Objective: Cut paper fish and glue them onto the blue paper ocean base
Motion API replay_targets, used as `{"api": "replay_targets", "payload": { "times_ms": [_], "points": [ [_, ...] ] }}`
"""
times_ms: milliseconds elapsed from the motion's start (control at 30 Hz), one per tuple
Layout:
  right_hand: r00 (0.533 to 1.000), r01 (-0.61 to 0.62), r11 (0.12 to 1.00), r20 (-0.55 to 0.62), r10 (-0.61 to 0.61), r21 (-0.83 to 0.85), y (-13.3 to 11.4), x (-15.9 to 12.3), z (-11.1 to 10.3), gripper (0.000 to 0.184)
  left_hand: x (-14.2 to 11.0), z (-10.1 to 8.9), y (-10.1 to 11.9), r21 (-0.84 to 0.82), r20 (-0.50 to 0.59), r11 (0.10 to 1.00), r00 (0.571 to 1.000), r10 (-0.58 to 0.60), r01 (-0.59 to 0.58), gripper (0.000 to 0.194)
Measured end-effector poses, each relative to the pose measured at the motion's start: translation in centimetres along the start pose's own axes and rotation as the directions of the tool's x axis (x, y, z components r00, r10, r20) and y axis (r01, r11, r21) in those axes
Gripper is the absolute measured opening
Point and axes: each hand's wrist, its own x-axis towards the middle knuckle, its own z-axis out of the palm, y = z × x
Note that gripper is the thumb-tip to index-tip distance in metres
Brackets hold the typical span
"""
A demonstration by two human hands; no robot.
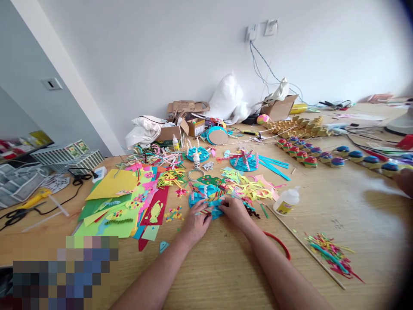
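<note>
A round blue paper craft (197, 199) with raised curled strips lies on the table in front of me. Across its top runs a striped strip (215, 196) in several colours. My left hand (197, 220) is closed at the near left edge of the craft, with fingers and thumb on it. From the right, my right hand (236, 211) pinches the near right part; its fingertips partly hide what they hold. Just behind the craft are a dark green dotted paper piece (211, 179) and a ring (195, 174). Yellow paper scraps (241, 183) lie close to my right hand.
Right of my hands stands a white glue bottle (286, 202), with a thin wooden stick (306, 247) and shredded paper (332, 254) nearby. Coloured sheets (111, 185) pile up at left. Behind are another blue craft (244, 161) and painted egg-carton strips (298, 153). Another person's hand (405, 183) shows at far right.
</note>
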Motion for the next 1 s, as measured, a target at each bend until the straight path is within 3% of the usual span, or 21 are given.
{"api": "replay_targets", "payload": {
  "times_ms": [1000],
  "points": [
    [1.0,-0.001,1.0,0.014,0.001,0.002,-0.14,-0.03,-0.12,0.013,-0.03,0.05,-0.03,0.008,-0.007,1.0,1.0,-0.004,0.004,0.027]
  ]
}}
